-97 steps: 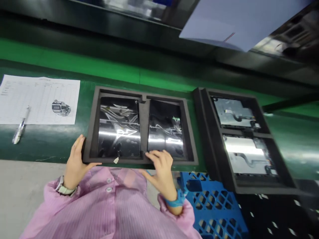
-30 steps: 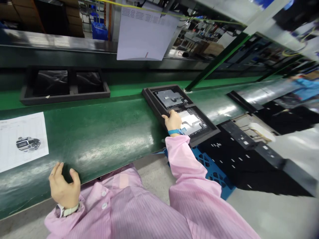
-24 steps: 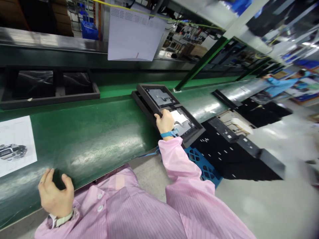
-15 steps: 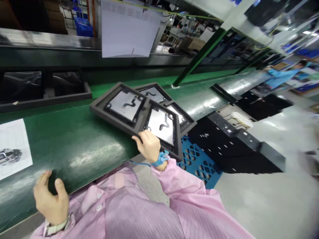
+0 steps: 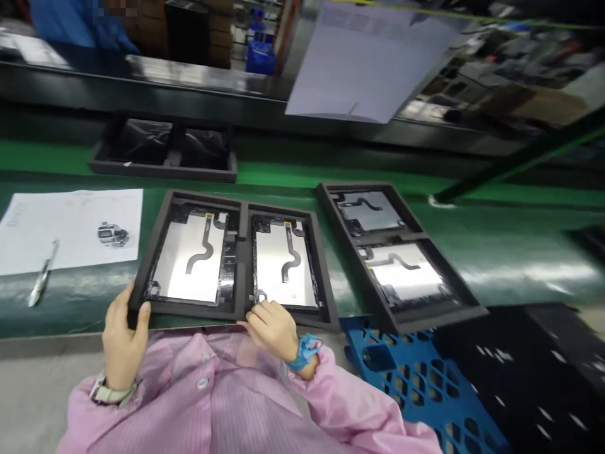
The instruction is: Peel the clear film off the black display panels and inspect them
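In front of me a dark grey foam tray (image 5: 242,277) lies on the green bench, with two compartments. Each holds a silver-backed display panel, the left panel (image 5: 177,255) and the right panel (image 5: 270,261), both with a dark curved ribbon cable. My left hand (image 5: 121,343) grips the tray's near left corner, thumb at the front. My right hand (image 5: 275,331) is closed over the near rim, just right of the divider; its fingertips are partly hidden. A blue band circles the right wrist.
A second foam tray (image 5: 347,236) with similar panels sits at the right, its near corner past the bench edge. Behind stands another tray (image 5: 201,173) with dark, shiny contents. A printed sheet (image 5: 70,217) and a pen (image 5: 42,280) lie left. A blue plastic pallet (image 5: 406,378) is lower right.
The tray in my right hand has moved left, off the other tray, and down flat before me. My left hand, empty before, now holds its corner. The view has turned left.
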`<state>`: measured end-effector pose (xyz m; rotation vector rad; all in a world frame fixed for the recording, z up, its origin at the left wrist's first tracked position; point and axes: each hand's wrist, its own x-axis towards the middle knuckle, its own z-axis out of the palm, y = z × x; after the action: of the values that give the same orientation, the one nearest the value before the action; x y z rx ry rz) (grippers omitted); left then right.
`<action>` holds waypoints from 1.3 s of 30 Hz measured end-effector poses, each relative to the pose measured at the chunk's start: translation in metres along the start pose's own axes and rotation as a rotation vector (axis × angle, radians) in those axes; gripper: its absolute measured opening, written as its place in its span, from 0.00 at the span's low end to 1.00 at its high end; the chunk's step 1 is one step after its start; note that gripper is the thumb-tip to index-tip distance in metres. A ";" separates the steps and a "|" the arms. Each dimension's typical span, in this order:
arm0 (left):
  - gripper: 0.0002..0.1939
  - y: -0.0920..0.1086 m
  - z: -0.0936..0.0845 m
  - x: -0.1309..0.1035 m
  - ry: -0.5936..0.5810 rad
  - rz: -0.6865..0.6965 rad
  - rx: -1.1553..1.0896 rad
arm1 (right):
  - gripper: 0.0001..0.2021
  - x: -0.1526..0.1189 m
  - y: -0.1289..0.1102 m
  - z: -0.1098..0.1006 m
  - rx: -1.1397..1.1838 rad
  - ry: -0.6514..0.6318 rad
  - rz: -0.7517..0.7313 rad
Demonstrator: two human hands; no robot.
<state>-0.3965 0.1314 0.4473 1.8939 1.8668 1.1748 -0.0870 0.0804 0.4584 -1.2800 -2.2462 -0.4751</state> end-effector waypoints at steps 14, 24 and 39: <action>0.26 -0.043 0.008 0.145 -0.072 0.093 0.330 | 0.10 -0.011 -0.005 -0.001 -0.079 0.073 -0.004; 0.26 -0.041 0.015 0.136 -0.107 0.047 0.346 | 0.10 -0.012 -0.006 -0.002 -0.092 0.073 0.006; 0.27 -0.045 0.020 0.133 -0.083 0.042 0.273 | 0.10 -0.008 -0.007 -0.011 -0.016 -0.018 0.073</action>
<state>-0.4339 0.2681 0.4534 2.0951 2.0379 0.8727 -0.0872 0.0654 0.4619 -1.3750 -2.2056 -0.4576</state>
